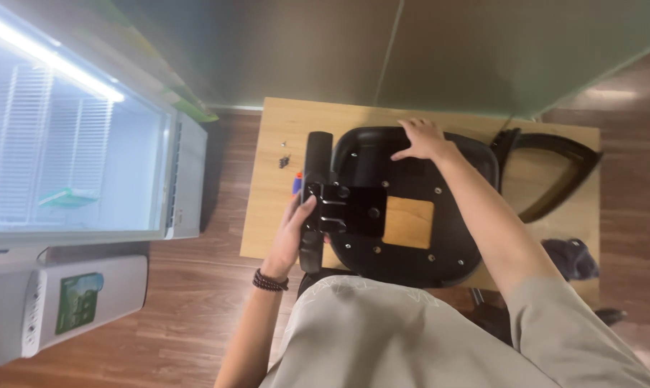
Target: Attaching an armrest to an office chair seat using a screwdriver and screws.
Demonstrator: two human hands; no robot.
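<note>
A black chair seat point(411, 172) lies upside down on a light wooden table point(282, 122), with a bare wooden square and several screws in its underside. My left hand point(290, 233) grips a black armrest bracket point(316, 201) against the seat's left edge. My right hand point(422, 139) presses flat on the seat's far rim, fingers spread. A blue-and-orange tool point(297, 183) peeks out just left of the bracket.
Small loose screws point(284, 161) lie on the table's left part. A second black armrest point(555, 169) rests at the table's right end, a dark bag point(573, 257) below it. An open lit fridge point(73, 144) stands at left over wooden flooring.
</note>
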